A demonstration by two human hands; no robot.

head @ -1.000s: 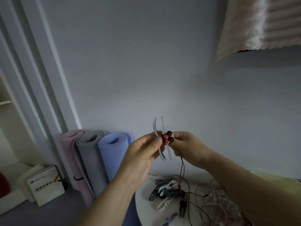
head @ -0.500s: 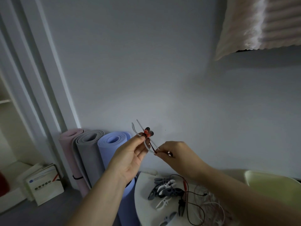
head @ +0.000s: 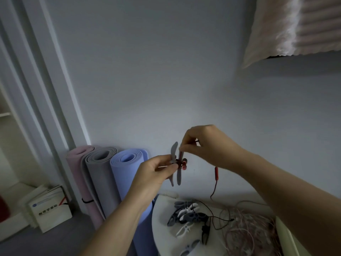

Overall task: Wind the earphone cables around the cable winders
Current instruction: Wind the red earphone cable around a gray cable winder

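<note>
My left hand [head: 156, 172] pinches a grey cable winder [head: 178, 174] at its middle and holds it upright in the air. Red and black earbuds [head: 183, 164] sit clipped at the winder's centre. My right hand [head: 206, 145] is above and to the right, pinching the red earphone cable close to the winder's top. From that hand the cable, with its red inline remote [head: 216, 172], hangs down to the white table [head: 160, 215].
Several loose grey and white winders [head: 186, 215] lie on the table beside a tangle of pink cables [head: 247, 230]. Three rolled mats [head: 107, 174] lean on the wall at left. A pale green chair edge [head: 287, 237] is at the right.
My right hand has risen from below the winder to above it, drawing the cable up. The winder has turned upright and shifted right with my left hand.
</note>
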